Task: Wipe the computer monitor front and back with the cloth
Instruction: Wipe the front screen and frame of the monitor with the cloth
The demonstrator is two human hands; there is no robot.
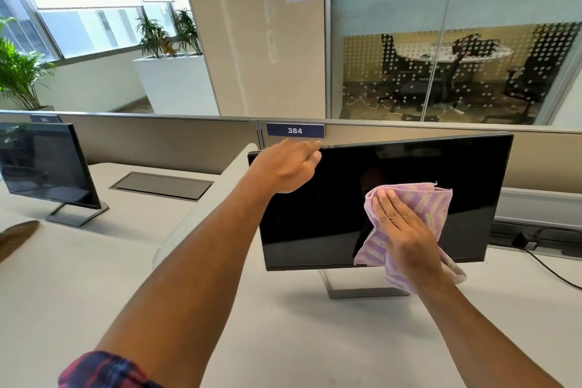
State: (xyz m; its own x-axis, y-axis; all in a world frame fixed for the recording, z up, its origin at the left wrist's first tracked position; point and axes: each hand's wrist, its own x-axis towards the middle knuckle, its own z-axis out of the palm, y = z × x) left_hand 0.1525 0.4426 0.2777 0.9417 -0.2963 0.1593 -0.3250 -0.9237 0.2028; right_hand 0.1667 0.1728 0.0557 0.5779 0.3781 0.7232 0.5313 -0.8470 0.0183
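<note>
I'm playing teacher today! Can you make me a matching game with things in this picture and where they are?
Things:
1. cloth
2. left hand
3. number sign
4. plant

Places:
A. on the divider above the monitor
B. by the window
C. under the right hand, on the screen
D. gripping the monitor's top edge

Pairs: 1-C, 2-D, 3-A, 4-B
</note>
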